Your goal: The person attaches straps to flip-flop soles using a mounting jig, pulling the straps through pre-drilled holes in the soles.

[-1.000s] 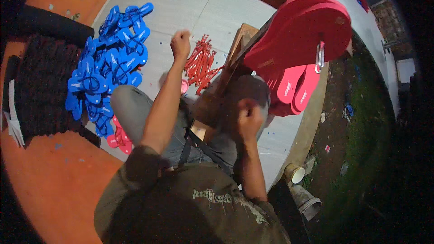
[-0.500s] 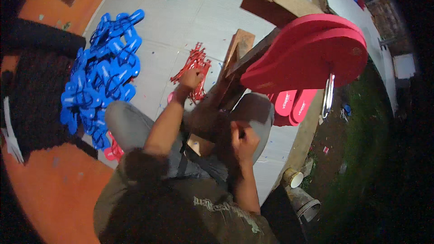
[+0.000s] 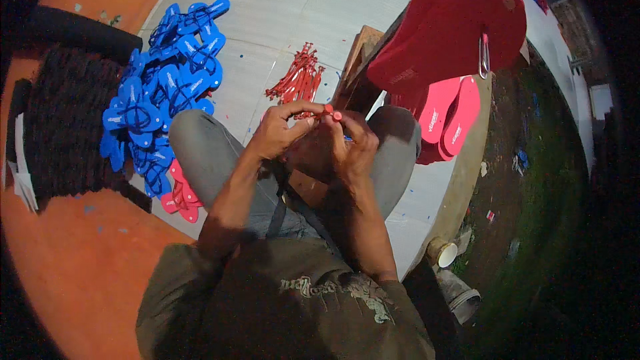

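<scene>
Blue flip-flops lie heaped at left; beyond the hands spread red straps, their near end partly hidden. Large pink soles at far right block part of a wooden frame. Left hand and right hand, fingers bent inward, meet, pinching a small red piece.

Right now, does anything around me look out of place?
Slightly: a few pink sandals sit at the near end of the blue sandal pile, breaking its colour. A blue scrap lies on the dark ground to your right, like litter. The red piece in your right hand is too small to judge.
</scene>
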